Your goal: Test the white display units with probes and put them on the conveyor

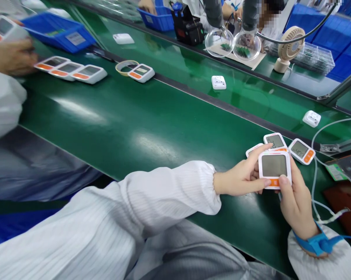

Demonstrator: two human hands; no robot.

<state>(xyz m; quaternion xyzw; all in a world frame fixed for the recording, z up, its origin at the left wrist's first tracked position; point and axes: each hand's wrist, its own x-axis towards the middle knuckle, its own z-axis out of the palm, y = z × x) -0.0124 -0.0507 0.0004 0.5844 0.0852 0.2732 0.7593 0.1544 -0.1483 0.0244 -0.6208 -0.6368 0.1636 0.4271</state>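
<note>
At the far left a co-worker's hand rests near a row of three units on the green belt, with a tape roll further along. Lower right, the person's left hand pinches the white device by its left edge, thumb beside the orange button and forefinger reaching over the top. The right hand closes on its right edge, thumb on the lower corner. The device is held just above the belt, in front of three similar ones. It looks light, rigid and smooth, so probably slippery. The screen seems the fragile part, so the plastic side edges are the safer hold. A blue wrist strap circles the right wrist.
</note>
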